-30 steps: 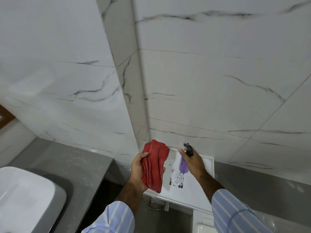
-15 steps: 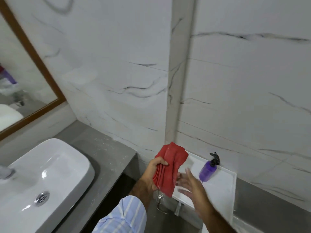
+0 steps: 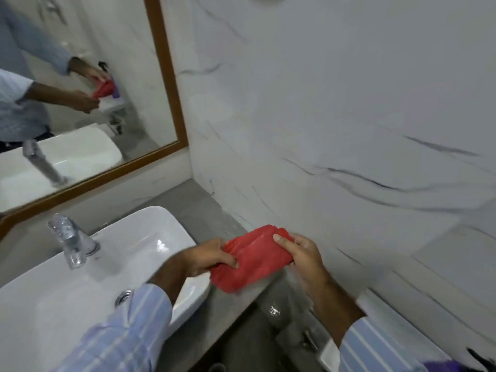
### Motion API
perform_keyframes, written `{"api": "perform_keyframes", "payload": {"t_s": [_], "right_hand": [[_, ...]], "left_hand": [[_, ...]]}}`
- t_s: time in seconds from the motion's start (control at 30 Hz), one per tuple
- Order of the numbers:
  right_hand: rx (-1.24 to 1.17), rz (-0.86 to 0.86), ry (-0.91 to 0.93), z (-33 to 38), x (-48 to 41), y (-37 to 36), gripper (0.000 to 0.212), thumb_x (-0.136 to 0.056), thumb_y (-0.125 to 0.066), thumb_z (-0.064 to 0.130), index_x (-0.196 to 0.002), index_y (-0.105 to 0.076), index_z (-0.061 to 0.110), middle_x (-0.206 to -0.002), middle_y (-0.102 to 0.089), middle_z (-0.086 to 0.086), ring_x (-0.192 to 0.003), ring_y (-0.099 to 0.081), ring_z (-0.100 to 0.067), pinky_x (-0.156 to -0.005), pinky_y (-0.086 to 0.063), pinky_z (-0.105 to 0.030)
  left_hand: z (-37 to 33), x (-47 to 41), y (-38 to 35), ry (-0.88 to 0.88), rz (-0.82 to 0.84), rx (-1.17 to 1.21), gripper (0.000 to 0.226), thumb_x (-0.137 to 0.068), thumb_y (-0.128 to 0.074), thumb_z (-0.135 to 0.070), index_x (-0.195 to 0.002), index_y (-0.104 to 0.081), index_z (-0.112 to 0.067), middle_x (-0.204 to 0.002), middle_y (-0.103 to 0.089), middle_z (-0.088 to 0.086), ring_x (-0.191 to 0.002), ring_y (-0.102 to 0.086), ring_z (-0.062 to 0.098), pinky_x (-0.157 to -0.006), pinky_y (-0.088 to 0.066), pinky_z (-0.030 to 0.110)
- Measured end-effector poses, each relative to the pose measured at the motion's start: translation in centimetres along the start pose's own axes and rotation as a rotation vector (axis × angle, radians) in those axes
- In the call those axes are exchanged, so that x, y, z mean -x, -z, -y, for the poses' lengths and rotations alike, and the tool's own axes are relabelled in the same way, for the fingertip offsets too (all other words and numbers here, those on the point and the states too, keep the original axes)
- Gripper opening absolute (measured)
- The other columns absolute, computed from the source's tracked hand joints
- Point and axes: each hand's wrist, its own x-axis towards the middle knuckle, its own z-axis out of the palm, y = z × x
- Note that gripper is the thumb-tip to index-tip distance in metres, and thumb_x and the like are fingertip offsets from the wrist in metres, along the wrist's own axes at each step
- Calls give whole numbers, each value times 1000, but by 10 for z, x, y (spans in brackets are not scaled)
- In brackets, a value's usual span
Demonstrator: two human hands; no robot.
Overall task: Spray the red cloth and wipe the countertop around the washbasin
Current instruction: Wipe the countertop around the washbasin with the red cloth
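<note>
The red cloth (image 3: 255,257) is bunched and stretched between both hands, above the right end of the grey countertop (image 3: 198,205). My left hand (image 3: 212,255) pinches its left end and my right hand (image 3: 302,255) grips its right end. The white washbasin (image 3: 161,232) sits on the countertop to the left of the cloth. A sliver of the purple spray bottle (image 3: 453,366) with its black trigger shows at the bottom right corner, away from both hands.
A chrome tap (image 3: 69,240) stands at the basin's back left. A wood-framed mirror (image 3: 166,76) hangs above it and reflects my arms. Marble-tiled wall (image 3: 335,130) closes the right side. The countertop ends at a drop just below the cloth, with chrome fittings (image 3: 273,310) underneath.
My right hand put the spray bottle down on the white shelf and took hold of the cloth. My view swung left, bringing the basin, tap and mirror into sight.
</note>
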Motion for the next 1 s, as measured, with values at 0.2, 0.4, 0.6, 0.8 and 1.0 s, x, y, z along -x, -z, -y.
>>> {"api": "perform_keyframes", "payload": {"t_s": [0.2,0.4,0.6,0.8,1.0], "right_hand": [[375,63,68,9,-100,-86,22,-83,-82,0,-101,-81,14,-98,-84,-7,-97,-80,-28,-87,-65,-39],[1080,62,321,-10,-179,-146,32,-72,-85,19,-103,-77,19,-98,-79,-3,-88,-74,-24,-79,-59,-32],[1534,265,456,-67,-231,-162,41,-91,-66,9,-132,-63,8,-134,-63,-15,-124,-57,-36,-103,-48,-42],[1694,552,420,-119,-224,-134,45,-85,-62,18,-127,-69,7,-132,-65,-16,-123,-59,-38,-109,-48,-48],[1493,425,629,-121,-239,-135,42,-77,-69,3,-119,-76,2,-126,-73,-18,-121,-68,-39,-109,-53,-54]], "left_hand": [[-42,-52,140,-72,-310,-663,22,-74,-86,-10,-81,-68,-20,-81,-69,-1,-77,-65,20,-71,-49,30],[-48,-146,212,13,-290,-1105,33,-84,-76,-21,-116,-72,-12,-118,-72,11,-110,-67,32,-84,-46,30],[-9,-198,240,-57,-331,-1256,39,-83,-80,-29,-119,-67,-21,-128,-64,7,-119,-63,32,-91,-52,38],[35,-202,239,128,-95,-1225,37,-96,-64,-18,-132,-68,-16,-140,-65,11,-128,-62,31,-86,-54,19],[60,-133,250,-113,-1091,-906,40,-93,-63,-35,-123,-69,-10,-127,-67,17,-126,-59,40,-114,-39,51]]}}
